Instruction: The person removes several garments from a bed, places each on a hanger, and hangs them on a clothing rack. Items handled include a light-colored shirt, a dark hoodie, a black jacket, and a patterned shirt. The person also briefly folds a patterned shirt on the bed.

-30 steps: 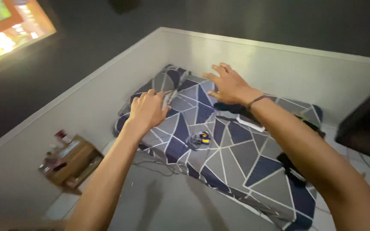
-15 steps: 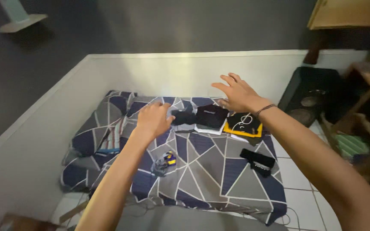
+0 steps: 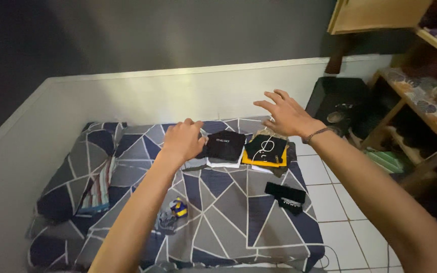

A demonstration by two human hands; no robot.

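Two bare hands, the left (image 3: 182,140) and the right (image 3: 285,114), are hovering over three folded clothing stacks (image 3: 224,146), one small black folded garment (image 3: 285,194), and one small blue-and-yellow crumpled item (image 3: 178,207).

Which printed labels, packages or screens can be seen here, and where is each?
Black folded shirt, middle of the far row on the bed: small pale print across its top.
Black folded garment on yellow, right of it: white curly print.
No packages, signs or screens show.
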